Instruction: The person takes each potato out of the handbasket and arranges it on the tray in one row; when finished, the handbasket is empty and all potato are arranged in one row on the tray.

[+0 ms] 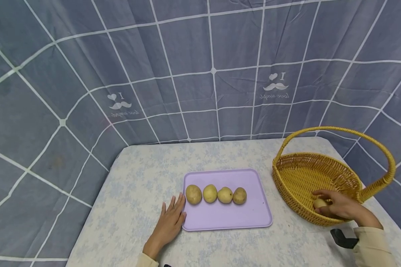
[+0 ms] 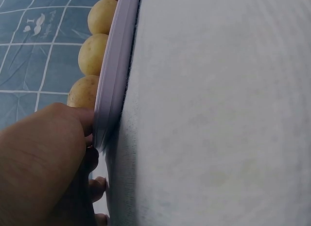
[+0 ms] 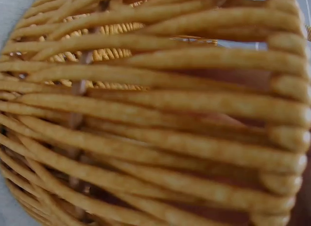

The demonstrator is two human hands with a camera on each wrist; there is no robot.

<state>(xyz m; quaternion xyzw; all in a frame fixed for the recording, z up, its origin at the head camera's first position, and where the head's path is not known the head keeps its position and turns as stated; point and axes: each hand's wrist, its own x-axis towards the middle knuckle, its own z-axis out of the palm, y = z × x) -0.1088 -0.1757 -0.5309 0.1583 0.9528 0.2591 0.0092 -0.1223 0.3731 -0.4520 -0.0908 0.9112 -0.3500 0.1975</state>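
Observation:
Several yellow-brown potatoes (image 1: 193,194) sit in a row across a light purple tray (image 1: 225,220). At the tray's left edge rests my left hand (image 1: 167,224), its fingers stretched out and touching the rim. The left wrist view shows the thumb (image 2: 82,118) against the tray's side, beside the nearest potato (image 2: 83,92). Over on the right, my right hand (image 1: 342,205) reaches into a wicker basket (image 1: 297,204) and grips a pale, potato-like round item (image 1: 319,203), partly covered by the fingers. Basket weave (image 3: 160,104) fills the right wrist view and mostly hides that hand.
The basket's tall arched handle (image 1: 337,129) rises over the right hand. A pale flowered cloth (image 1: 140,174) covers the table. Behind the table and along its sides hangs a blue-grey checked curtain (image 1: 187,48).

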